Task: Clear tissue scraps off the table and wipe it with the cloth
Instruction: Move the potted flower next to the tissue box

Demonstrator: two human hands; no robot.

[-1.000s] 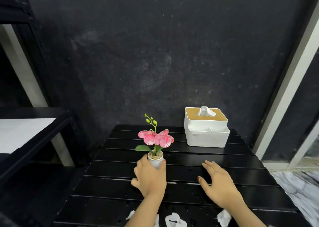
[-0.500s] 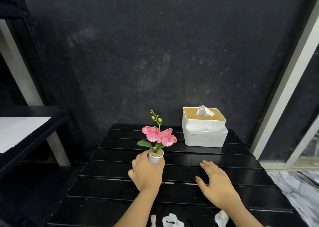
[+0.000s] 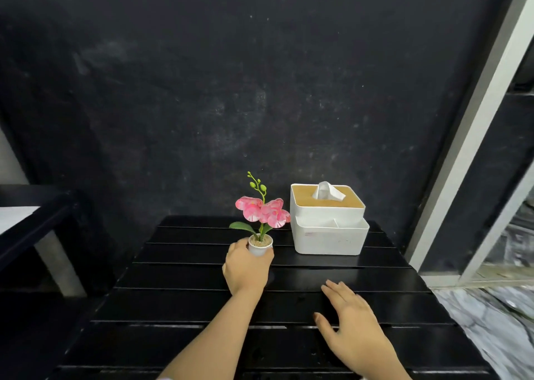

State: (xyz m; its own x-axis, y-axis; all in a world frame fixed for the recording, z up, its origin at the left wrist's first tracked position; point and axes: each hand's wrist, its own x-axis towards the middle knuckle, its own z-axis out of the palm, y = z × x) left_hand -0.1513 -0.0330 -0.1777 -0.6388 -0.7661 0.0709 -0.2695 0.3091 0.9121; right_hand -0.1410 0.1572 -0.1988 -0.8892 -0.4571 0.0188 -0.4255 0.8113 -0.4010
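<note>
On the black slatted worktop [image 3: 185, 267], the left hand [image 3: 245, 267] wraps its grip around a small white flower pot [image 3: 260, 246]. The right hand [image 3: 351, 322] rests flat, fingers spread, holding nothing.

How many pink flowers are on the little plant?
2. One pink flower is on the left, the other pink flower right beside it, both above the small white pot. More may hide behind them.

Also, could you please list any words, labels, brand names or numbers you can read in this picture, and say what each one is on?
None: no readable text shows anywhere.
Tissue box: its white front has only faint smudges, no letters I can make out.
Flower pot, held in the left hand: plain white, no label.
Table and wall: no signs or marks that read as writing.
</note>
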